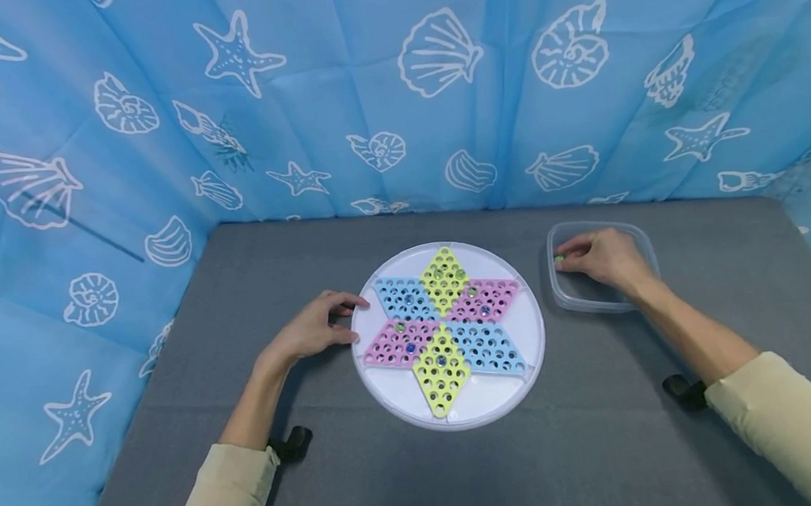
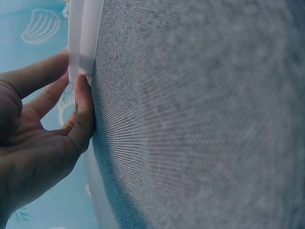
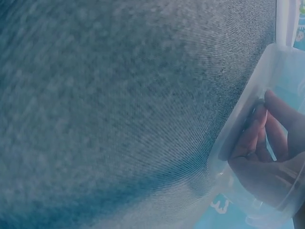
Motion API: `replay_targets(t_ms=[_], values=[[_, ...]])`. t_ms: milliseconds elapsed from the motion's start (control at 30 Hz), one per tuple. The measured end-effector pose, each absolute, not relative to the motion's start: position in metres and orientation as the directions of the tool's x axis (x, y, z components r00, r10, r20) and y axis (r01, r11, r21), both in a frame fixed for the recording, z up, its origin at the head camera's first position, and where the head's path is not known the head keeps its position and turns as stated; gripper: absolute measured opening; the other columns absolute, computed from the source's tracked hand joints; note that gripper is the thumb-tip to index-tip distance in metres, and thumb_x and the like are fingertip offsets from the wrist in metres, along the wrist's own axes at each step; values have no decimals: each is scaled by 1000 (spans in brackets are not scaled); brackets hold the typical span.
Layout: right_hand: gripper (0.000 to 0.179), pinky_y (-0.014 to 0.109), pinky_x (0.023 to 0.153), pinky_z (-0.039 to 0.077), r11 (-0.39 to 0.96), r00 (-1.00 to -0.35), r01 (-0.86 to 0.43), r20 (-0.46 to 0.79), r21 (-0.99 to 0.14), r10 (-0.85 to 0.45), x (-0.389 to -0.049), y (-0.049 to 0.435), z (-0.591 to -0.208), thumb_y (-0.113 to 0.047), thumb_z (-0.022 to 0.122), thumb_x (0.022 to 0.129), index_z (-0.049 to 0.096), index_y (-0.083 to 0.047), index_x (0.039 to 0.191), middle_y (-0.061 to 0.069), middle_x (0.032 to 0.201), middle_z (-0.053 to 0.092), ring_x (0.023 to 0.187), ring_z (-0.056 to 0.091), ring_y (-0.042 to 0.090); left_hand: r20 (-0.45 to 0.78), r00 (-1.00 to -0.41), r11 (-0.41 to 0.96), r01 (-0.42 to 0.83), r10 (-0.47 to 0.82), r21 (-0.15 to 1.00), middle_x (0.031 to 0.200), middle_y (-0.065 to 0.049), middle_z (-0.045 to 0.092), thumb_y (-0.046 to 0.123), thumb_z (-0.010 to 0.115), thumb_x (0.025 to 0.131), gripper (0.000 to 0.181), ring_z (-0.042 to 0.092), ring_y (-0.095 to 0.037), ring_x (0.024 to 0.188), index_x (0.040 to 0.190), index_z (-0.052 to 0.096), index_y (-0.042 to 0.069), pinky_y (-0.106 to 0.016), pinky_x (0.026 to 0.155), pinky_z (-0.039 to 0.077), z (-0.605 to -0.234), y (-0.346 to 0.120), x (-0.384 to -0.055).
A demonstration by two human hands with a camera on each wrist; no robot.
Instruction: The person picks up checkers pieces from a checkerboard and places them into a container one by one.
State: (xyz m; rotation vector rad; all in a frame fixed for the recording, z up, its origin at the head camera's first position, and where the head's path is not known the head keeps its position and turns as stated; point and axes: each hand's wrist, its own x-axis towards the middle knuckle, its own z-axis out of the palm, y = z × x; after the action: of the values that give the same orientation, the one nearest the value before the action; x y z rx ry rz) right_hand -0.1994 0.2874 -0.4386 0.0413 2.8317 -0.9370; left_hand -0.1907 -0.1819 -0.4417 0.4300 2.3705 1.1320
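Note:
A round white Chinese checkers board point(image 1: 491, 393) with a star of pink, yellow and blue perforated sections lies on the table. Several green and blue marbles sit in its holes, among them a blue marble point(image 1: 411, 349) and a green one point(image 1: 400, 327). My left hand point(image 1: 314, 324) touches the board's left rim with spread, slightly bent fingers; in the left wrist view its fingertips meet the white rim point(image 2: 83, 43). Inside a clear plastic container point(image 1: 565, 298), my right hand point(image 1: 609, 257) pinches a green marble point(image 1: 558, 258) between thumb and fingers, near the left wall.
A grey cloth point(image 1: 309, 475) covers the table. Blue curtains point(image 1: 362, 66) printed with shells and starfish hang behind it and along the left side. The container stands right of the board, a short gap away. A dark wrist strap mount point(image 1: 684, 391) sits at the right forearm.

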Motion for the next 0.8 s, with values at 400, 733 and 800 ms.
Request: replay_targets(t_ms=[400, 733, 800], values=[[47, 33, 73, 44, 779, -974, 121, -223, -615, -25, -200, 291, -430, -30, 75, 88, 67, 1, 122, 23, 110, 67, 96, 62, 33, -280, -839, 613, 79, 467, 786, 128, -18, 45, 0, 74, 85, 46, 48, -34, 120, 129, 63, 10, -46, 95, 47, -442, -182, -190], [42, 35, 73, 44, 739, -988, 115, -156, -664, 14, -183, 287, -413, -30, 70, 92, 66, -5, 125, 17, 110, 68, 96, 61, 29, -277, -841, 610, 78, 465, 788, 128, -18, 45, 1, 75, 85, 45, 48, -34, 119, 128, 64, 9, -46, 95, 46, -442, -183, -189], [41, 34, 73, 45, 730, -992, 93, -125, -677, 11, -180, 285, -408, -32, 69, 93, 67, -5, 124, 15, 109, 68, 97, 61, 28, -273, -841, 609, 82, 466, 789, 128, -18, 45, 2, 75, 85, 45, 48, -34, 119, 128, 64, 9, -45, 95, 47, -442, -183, -190]])
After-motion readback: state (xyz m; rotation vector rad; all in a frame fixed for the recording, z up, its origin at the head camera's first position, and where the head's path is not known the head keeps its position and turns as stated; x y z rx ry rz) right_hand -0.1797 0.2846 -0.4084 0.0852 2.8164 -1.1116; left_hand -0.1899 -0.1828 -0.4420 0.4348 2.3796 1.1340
